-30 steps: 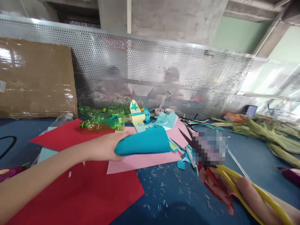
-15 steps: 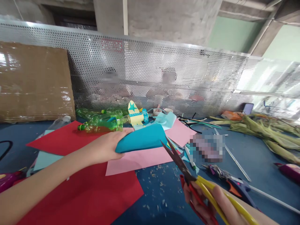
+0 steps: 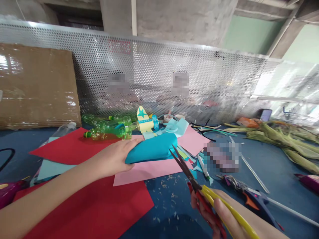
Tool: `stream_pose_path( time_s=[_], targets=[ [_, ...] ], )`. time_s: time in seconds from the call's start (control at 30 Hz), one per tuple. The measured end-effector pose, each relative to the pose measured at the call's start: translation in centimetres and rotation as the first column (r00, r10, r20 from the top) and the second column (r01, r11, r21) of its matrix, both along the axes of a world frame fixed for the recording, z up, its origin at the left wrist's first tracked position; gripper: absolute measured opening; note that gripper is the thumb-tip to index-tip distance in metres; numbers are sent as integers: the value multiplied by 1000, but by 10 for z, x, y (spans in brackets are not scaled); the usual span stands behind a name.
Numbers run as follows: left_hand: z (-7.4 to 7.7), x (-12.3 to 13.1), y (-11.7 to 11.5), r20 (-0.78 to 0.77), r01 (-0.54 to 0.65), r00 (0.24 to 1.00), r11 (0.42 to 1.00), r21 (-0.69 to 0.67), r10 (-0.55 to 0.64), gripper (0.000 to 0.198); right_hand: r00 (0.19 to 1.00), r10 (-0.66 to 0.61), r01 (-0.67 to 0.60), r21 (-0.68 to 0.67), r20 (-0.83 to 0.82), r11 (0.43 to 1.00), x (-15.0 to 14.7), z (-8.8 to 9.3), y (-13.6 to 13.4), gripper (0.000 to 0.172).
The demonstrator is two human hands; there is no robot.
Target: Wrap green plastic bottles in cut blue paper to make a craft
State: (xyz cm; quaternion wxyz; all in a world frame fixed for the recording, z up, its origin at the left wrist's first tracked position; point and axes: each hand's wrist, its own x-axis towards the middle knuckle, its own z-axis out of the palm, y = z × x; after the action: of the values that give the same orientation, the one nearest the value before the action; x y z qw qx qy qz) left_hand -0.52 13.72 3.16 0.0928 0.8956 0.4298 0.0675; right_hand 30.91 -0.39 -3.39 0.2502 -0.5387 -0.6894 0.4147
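Observation:
A blue sheet of paper, curled or folded over, is gripped at its left end by my left hand; some fingers are hidden behind it. My right hand is closed round the yellow and red handles of a pair of scissors. The blades are slightly parted, with their tips beside the blue paper's right end. Under and around the blue paper lie a pink sheet and red sheets.
Green plastic bottles and a yellow paper-decorated bottle lie behind. A glue gun and corn husks are at the right. Cardboard leans on a perforated metal screen, with people visible behind it.
The scissors have shifted slightly left and their blades are closer together. The blue paper's right end has curled further, its edge now turned more toward me.

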Motion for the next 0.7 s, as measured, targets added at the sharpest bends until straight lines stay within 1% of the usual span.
stream_pose_path(
  time_s=[0.1, 0.13, 0.2, 0.27, 0.33, 0.37, 0.4, 0.53, 0.57, 0.63, 0.7],
  targets=[
    [-1, -1, 1, 14, 14, 1000, 1000, 9, -14, 81, 998, 68, -68, -16, 6, 998, -4, 7, 1, 48],
    [-2, -1, 1, 19, 15, 1000, 1000, 17, -16, 82, 997, 70, -71, 18, 15, 997, -7, 11, 2, 48],
    [-4, -1, 0, 17, 14, 1000, 1000, 20, -14, 81, 996, 66, -74, 120, 68, 990, -14, 19, 6, 51],
    [-5, 0, -2, 6, 11, 1000, 1000, -19, -11, 78, 985, 25, -69, 258, 170, 964, -21, 25, 11, 57],
    [-5, 0, -4, 3, 8, 1000, 998, -70, -8, 74, 966, -67, -28, 361, 249, 932, -25, 30, 15, 62],
    [-4, 0, -4, 5, 5, 1000, 997, -80, -4, 73, 959, -86, -25, 384, 270, 923, -25, 32, 16, 64],
    [-4, 0, -5, 8, 0, 1000, 997, -77, 1, 74, 956, -85, -32, 389, 280, 921, -24, 33, 16, 63],
    [-4, 0, -5, -14, -11, 1000, 999, -44, 10, 77, 960, 38, -131, 324, 279, 937, -20, 34, 15, 56],
    [-6, 1, -6, -21, -15, 1000, 999, -46, 14, 78, 959, 44, -136, 320, 278, 937, -21, 33, 15, 56],
    [-10, 4, -7, -38, -34, 999, 999, -35, 33, 78, 963, 25, -115, 322, 270, 940, -24, 30, 15, 57],
    [-14, 8, -10, -50, -42, 998, 999, 20, 43, 74, 973, 0, -71, 304, 229, 950, -29, 25, 16, 57]
  ],
)
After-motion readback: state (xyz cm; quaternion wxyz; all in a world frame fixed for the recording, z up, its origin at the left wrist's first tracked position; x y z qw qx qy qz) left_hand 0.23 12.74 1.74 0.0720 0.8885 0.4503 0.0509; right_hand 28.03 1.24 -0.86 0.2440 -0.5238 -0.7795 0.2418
